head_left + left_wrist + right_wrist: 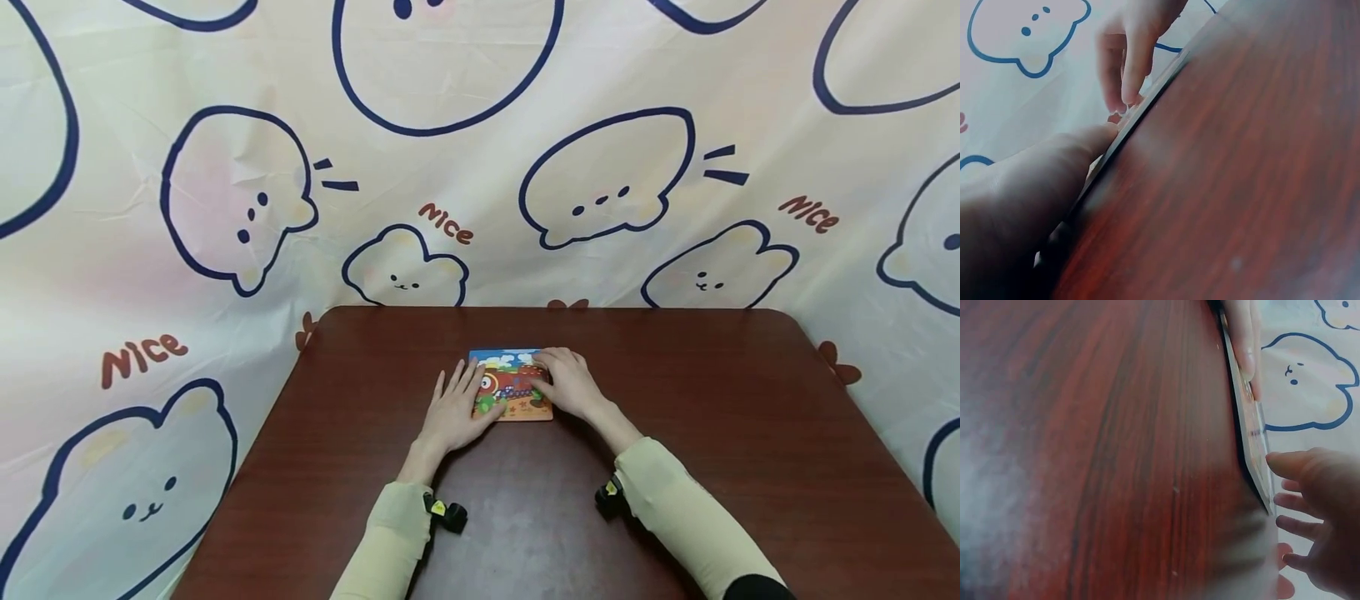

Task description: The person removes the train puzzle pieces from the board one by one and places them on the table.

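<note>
A thin square board (521, 407) with a bright picture, blue sky on top, a red shape in the middle and sand below, lies flat on the table. My left hand (453, 412) rests over its left edge, fingers straight and thumb on the lower part of the picture. Over the right side is my right hand (570, 383), with its fingers at the upper right corner and its thumb on the red area. Seen from the left wrist, the right fingertips (1129, 100) point down at the board near a small shiny bit, too blurred to identify.
The brown wooden table (675, 367) has a glossy surface and rounded far corners. Behind it hangs a pale cloth backdrop (480, 183) printed with cartoon animals. Small black wrist cameras (450, 515) sit on both forearms.
</note>
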The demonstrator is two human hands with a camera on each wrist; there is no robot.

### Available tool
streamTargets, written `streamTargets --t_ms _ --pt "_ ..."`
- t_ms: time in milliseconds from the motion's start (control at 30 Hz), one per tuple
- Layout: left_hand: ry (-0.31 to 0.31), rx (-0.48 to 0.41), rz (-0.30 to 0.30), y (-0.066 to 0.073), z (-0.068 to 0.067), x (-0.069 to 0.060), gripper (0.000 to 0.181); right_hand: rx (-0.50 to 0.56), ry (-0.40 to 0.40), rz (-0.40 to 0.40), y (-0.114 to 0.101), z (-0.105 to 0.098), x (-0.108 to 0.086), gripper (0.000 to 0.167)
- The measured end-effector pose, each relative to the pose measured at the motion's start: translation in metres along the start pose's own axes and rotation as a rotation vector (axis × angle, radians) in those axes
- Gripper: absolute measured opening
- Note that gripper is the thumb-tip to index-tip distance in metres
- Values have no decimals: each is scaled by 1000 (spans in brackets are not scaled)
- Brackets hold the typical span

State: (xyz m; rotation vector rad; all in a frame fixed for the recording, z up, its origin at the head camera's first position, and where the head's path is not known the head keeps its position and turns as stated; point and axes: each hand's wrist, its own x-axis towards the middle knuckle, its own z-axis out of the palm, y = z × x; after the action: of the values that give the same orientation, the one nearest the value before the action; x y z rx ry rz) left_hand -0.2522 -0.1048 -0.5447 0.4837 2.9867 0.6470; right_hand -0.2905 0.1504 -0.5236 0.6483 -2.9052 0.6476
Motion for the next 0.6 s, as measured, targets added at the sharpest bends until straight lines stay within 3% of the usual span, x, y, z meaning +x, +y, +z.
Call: streamTargets --t_ms 367,600 --pt "23 20 -18 2 2 -1 92 31 10 16 3 2 8 46" --pt "40 78 -12 0 9 -3 91 105 -27 92 0 2 17 50"
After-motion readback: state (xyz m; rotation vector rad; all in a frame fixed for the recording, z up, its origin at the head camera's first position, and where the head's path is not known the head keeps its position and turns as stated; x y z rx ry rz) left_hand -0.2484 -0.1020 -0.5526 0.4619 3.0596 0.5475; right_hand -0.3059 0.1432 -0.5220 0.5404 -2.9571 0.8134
